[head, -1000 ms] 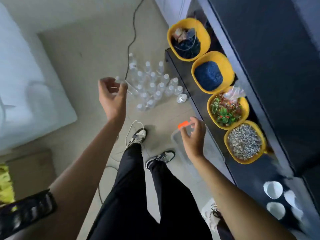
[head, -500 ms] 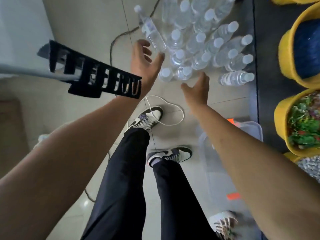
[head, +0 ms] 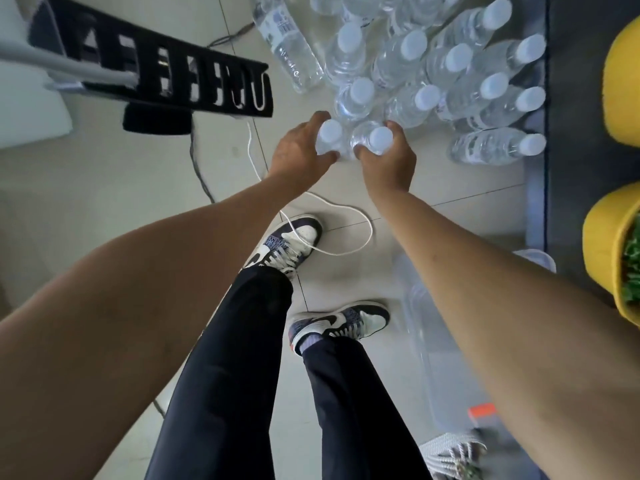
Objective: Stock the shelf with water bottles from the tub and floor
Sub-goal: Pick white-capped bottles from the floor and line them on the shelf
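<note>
- Two hands, two bottles: the left hand [head: 301, 147] curls round the neck of the first bottle [head: 330, 133], and the right hand [head: 389, 161] wraps round the second bottle [head: 379, 136] just beside it.
- At least eleven other bottles [head: 414, 46] crowd the floor behind.
- Two yellow bowls [head: 623, 71] sit on the dark shelf [head: 581, 168].
- Pale tiled floor [head: 138, 202]; one clear tub [head: 450, 341]; one white cable [head: 346, 252].
</note>
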### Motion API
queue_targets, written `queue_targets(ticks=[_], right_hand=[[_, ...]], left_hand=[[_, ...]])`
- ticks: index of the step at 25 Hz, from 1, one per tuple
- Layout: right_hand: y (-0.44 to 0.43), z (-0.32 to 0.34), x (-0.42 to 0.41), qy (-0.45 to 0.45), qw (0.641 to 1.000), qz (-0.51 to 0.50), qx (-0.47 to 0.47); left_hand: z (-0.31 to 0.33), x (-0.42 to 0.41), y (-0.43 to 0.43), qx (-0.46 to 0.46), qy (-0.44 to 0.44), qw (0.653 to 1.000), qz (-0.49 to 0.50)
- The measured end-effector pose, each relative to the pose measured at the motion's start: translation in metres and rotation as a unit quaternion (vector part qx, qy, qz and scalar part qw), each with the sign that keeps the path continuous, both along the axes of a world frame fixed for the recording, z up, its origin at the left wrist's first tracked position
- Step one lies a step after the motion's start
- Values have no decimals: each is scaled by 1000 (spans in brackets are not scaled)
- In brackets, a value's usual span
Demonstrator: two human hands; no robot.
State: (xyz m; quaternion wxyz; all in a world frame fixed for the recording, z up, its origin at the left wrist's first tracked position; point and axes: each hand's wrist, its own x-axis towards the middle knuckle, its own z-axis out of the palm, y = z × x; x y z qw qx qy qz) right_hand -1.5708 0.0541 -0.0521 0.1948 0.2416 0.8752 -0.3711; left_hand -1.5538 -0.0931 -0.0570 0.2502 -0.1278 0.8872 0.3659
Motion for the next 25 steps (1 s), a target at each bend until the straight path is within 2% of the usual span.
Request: queue_targets(ticks=[4, 7, 12, 19, 22, 25], right_hand=[[4, 59, 5, 20, 1000, -3, 2], [15, 142, 2, 44, 998, -35, 6], [53, 339, -11, 111, 992, -54, 5], [126, 651, -23, 240, 968, -44, 67], [158, 760, -20, 282, 953, -45, 96], [197, 854, -12, 314, 938, -46, 140]], left_hand=[[67, 2, 16, 5, 12, 996, 87], [150, 1, 33, 41, 43, 990, 128], [338, -18, 64, 110, 122, 975, 150], [632, -53, 132, 183, 247, 942, 136], [730, -63, 160, 225, 282, 923, 132], [820, -68, 195, 288, 325, 896, 88]])
